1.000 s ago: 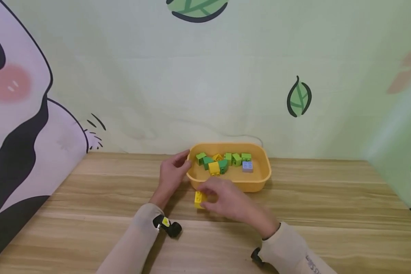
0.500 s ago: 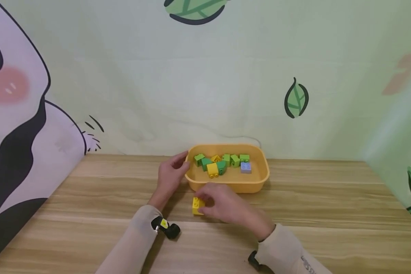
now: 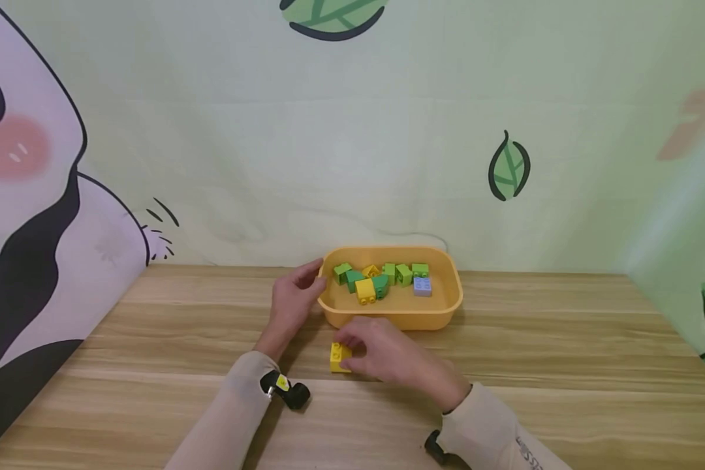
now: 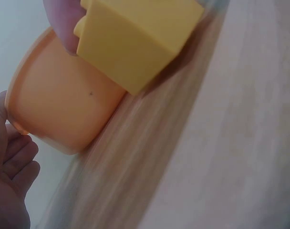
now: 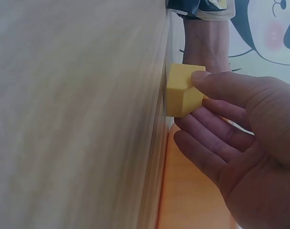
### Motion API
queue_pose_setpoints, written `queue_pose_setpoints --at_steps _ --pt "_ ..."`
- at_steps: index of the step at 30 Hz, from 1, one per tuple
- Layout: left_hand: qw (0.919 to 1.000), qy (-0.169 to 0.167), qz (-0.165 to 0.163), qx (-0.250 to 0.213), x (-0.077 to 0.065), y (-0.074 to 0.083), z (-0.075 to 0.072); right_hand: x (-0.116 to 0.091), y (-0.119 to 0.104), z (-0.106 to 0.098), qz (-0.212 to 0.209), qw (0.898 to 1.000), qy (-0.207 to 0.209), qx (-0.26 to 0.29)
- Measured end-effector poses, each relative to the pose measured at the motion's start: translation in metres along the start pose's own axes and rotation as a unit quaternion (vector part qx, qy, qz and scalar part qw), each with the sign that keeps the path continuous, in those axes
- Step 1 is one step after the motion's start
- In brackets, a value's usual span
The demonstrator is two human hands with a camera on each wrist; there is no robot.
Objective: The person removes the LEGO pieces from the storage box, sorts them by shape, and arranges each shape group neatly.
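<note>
Between thumb and fingers, my right hand [image 3: 382, 349] pinches a yellow toy building brick [image 3: 337, 357] close over the table, just in front of an orange plastic basket [image 3: 411, 321]. Two studs show on the brick's top in the head view; its smooth sides face the right wrist camera. My left hand [image 3: 290, 300] holds the basket by its left end, thumb at the rim and fingers against the outside. The right hand's fingers partly cover the brick.
Inside the basket lie several bricks: light green ones [image 3: 403, 275], dark green ones [image 3: 380, 286], a yellow one [image 3: 365, 291], a small orange-yellow piece [image 3: 371, 270] and a lavender one [image 3: 422, 286]. The wooden table [image 3: 564, 339] meets a printed backdrop [image 3: 352, 143] behind the basket.
The right hand has drawn the yellow brick slightly toward the person, away from the basket's front wall. The left hand has stayed at the basket's left end.
</note>
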State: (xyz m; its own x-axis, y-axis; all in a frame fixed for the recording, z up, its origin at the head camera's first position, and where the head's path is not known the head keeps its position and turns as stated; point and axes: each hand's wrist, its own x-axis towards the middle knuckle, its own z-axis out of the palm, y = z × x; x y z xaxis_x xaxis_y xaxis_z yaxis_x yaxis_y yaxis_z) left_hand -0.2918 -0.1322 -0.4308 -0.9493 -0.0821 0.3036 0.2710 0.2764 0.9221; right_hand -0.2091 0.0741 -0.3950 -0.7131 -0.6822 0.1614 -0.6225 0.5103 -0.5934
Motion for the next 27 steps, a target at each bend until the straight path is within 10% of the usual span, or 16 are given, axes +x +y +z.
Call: queue_pose_setpoints --at_steps 27 --pt "0.9998 0.01 0.013 -0.007 0.001 -0.0001 0.0012 0.0007 -0.0051 0.0018 0.023 0.999 -0.027 0.01"
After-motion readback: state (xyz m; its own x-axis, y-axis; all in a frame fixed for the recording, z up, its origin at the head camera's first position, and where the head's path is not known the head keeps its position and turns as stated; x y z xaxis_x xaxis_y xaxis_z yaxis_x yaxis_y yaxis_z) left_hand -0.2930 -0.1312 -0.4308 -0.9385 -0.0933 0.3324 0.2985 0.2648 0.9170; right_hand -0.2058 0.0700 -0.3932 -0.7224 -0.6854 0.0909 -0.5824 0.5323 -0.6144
